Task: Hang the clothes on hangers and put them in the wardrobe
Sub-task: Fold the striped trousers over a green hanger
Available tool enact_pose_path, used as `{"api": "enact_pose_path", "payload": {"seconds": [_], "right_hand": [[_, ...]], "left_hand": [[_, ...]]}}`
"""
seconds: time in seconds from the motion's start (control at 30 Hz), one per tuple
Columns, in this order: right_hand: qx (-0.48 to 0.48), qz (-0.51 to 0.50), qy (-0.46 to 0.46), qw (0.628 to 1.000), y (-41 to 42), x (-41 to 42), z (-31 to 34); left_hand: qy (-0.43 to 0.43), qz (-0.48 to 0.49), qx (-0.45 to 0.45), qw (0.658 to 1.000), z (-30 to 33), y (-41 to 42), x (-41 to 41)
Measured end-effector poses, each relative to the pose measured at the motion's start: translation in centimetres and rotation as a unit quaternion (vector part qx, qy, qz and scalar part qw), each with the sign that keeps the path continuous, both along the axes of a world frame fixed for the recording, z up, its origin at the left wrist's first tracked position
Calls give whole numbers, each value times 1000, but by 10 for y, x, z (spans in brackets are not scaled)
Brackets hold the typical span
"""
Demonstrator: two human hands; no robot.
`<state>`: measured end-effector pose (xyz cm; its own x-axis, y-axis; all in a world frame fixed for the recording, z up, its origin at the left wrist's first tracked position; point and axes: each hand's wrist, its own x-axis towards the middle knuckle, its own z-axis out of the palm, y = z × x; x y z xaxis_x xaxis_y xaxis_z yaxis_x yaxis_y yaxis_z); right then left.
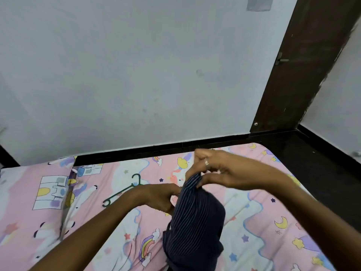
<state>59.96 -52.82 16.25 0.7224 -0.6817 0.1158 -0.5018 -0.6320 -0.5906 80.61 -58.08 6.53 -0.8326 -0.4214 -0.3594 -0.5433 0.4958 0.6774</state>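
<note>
2 hands (213,171) (158,198), fingers curled, pinch striped garment (195,223).

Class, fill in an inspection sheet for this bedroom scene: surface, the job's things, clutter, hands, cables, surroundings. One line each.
Surface: bed under a pink cartoon-print sheet, with a matching pillow at the left.
Job's things: dark striped garment held up over the bed; green hanger lying on the sheet, partly behind the left forearm.
Clutter: nothing seen.
Hands: left hand grips the garment's left edge; right hand, wearing a ring, pinches its top.
Cables: nothing seen.
Surroundings: pale wall, dark floor beyond the bed, brown door at the right; no wardrobe in view.
</note>
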Motion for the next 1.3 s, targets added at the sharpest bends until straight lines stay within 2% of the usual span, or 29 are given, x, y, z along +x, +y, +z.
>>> {"api": "enact_pose_path", "payload": {"seconds": [0.1,0.23,0.33,0.43,0.5,0.7,0.8,0.87,0.97,1.07,1.13,1.2,1.23,1.3], "right_hand": [[65,-27,-5,998,3,-18,23],[85,-70,-26,994,4,-48,27],[125,-126,-136,975,4,-68,23],[157,-221,-282,921,0,-76,25],[119,-239,-311,912,-5,-76,32],[-55,-292,-244,923,-20,-65,74],[-80,-280,-290,912,-30,-59,98],[-73,-257,-342,901,-34,-56,114],[-89,-253,-331,905,-43,-52,128],[-114,-283,-295,905,-54,-61,134],[-115,-305,-295,898,-60,-70,136],[-109,-314,-306,892,-65,-76,138],[-108,-316,-311,890,-68,-77,138],[-109,-321,-317,886,-74,-77,135]], "left_hand": [[55,35,4,998,-15,2,-1],[104,115,-49,987,-21,-2,2],[151,165,-175,959,1,-9,7],[170,112,-342,918,33,-14,9],[157,103,-408,894,55,-22,12],[126,68,-478,867,120,-53,26],[133,66,-520,841,131,-66,35],[139,55,-504,851,123,-67,37],[142,52,-472,869,106,-61,35],[169,36,-523,835,119,-58,40],[147,4,-571,808,145,-57,49],[111,-11,-596,795,172,-54,57],[100,-3,-592,799,185,-53,60],[106,18,-542,834,207,-52,60]]}}
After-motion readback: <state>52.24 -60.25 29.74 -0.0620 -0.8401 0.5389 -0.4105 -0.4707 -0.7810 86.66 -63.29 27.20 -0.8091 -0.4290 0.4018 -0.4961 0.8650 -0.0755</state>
